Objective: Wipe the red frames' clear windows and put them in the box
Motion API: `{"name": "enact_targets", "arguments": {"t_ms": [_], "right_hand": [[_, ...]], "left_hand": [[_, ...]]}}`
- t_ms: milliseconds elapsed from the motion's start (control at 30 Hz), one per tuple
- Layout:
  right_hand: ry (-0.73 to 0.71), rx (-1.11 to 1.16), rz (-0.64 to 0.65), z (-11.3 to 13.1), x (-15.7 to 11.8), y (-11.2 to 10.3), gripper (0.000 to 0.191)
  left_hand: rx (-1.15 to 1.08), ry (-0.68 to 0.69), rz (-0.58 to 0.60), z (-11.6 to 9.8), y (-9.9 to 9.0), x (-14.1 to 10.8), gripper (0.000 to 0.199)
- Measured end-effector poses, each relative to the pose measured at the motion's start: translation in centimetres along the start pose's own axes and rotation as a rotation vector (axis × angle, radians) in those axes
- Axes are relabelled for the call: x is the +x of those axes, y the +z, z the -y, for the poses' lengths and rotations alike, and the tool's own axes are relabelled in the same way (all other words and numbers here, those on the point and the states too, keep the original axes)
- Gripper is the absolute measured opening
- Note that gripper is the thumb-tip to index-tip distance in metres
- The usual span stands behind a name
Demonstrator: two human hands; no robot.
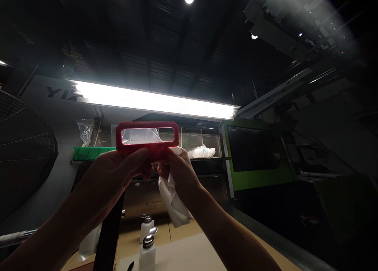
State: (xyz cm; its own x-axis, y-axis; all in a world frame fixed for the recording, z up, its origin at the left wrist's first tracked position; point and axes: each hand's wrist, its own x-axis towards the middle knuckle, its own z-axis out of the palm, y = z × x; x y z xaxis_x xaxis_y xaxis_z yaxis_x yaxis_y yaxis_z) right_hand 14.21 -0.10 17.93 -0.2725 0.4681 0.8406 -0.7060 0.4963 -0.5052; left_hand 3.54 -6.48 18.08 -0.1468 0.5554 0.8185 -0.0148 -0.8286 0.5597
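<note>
Both hands hold up a red rectangular plastic frame (147, 146) with a long window, just below the bright tube light. My left hand (118, 166) is closed on its lower left edge, thumb toward me. At the lower right, my right hand (181, 166) pinches the same frame. A white cloth (173, 202) hangs down from my right hand. Through the window of the frame I see part of the shelf behind. The fingers behind the frame are partly hidden.
Two white pump bottles, a nearer one (147, 255) and a farther one (146, 228), stand on the bench (189, 251). A green bin (93, 153) and plastic bags (203, 152) sit on the shelf. A large fan (26, 153) is at left, a green machine (256, 153) at right.
</note>
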Motion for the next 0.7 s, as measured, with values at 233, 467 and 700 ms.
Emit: {"name": "enact_targets", "arguments": {"t_ms": [233,467,700], "right_hand": [[-0.034,-0.062,-0.035,-0.3,0.0,-0.4,0.021],[0.003,-0.08,-0.002,-0.1,-0.2,-0.6,0.025],[0.15,-0.049,0.085,0.0,-0.3,-0.9,0.034]], "left_hand": [[0.129,0.0,0.019,0.8,-0.9,-0.2,0.023],[0.159,0.015,-0.018,0.9,-0.7,-0.2,0.022],[0.087,-0.015,-0.027,1.4,-0.5,-0.1,0.023]]}}
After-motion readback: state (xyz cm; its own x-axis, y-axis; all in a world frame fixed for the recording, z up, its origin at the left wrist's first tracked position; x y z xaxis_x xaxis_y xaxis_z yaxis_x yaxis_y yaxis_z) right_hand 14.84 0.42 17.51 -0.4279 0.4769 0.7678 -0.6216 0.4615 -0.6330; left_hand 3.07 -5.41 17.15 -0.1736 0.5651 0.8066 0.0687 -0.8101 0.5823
